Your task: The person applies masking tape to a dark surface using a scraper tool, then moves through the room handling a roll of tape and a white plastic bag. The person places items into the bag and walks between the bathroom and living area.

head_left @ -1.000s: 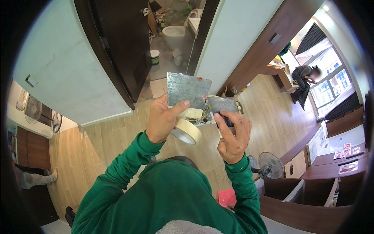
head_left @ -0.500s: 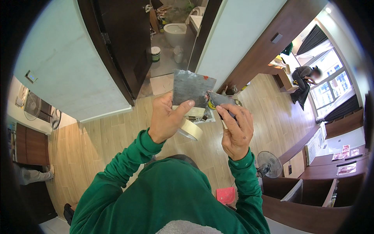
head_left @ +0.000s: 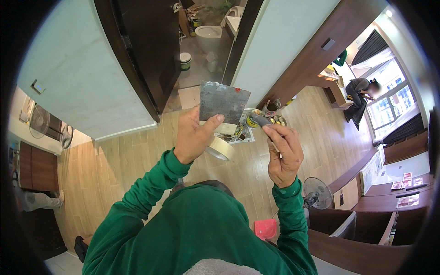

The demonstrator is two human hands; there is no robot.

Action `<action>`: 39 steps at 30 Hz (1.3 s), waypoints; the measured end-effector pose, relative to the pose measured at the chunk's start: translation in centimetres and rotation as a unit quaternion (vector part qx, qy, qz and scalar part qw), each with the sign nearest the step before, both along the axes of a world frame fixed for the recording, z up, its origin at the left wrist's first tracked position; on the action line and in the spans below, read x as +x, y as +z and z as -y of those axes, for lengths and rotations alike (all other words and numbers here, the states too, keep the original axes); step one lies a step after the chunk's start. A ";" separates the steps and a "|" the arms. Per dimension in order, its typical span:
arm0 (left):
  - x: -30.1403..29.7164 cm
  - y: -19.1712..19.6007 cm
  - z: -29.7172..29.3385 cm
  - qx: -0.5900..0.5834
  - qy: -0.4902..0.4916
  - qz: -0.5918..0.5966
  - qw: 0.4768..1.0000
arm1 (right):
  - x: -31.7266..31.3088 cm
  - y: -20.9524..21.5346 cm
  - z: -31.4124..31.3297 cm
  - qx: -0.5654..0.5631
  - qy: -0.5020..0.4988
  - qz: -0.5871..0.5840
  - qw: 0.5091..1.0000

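Observation:
My left hand (head_left: 195,137) is closed round the pale lower edge of a flat, square grey scraper plate (head_left: 223,101), its thumb pressed on the near face. Smears and a red spot mark the plate's far edge. A roll of cream masking tape (head_left: 221,149) hangs at the same hand, below the plate. To the right, my right hand (head_left: 285,156) pinches a small scraper with a dark blade (head_left: 261,120), seen nearly edge-on. Its handle is mostly hidden by my fingers. The two scrapers are apart.
Beyond my hands, cans (head_left: 277,120) and tools on a sheet (head_left: 247,135) lie on the wood floor. A dark door (head_left: 146,50) opens to a bathroom with a toilet (head_left: 208,36). At right are a fan (head_left: 317,193), cabinets (head_left: 366,224) and a person (head_left: 355,91). A pink dustpan (head_left: 265,229) lies near.
My right hand has drawn its small scraper away from the plate, slightly right, and turned the blade more edge-on. My left hand, plate and tape have shifted slightly left.

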State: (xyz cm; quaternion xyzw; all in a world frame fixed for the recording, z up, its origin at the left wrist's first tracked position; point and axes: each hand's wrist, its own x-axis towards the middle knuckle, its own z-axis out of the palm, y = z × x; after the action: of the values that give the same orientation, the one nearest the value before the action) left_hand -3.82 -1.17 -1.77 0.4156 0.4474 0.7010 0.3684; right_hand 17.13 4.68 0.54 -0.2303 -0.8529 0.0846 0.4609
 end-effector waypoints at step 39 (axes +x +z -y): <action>-6.3 -8.4 4.8 -0.164 0.209 0.144 0.953 | 7.1 -16.6 -5.3 -0.567 -0.063 -0.460 0.680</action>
State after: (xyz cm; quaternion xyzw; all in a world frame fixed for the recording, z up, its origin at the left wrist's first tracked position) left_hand -10.08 -5.96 -10.15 0.1415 0.5751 0.7317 0.3374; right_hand 24.19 10.03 -16.02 -0.4330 -0.3056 0.6183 0.5803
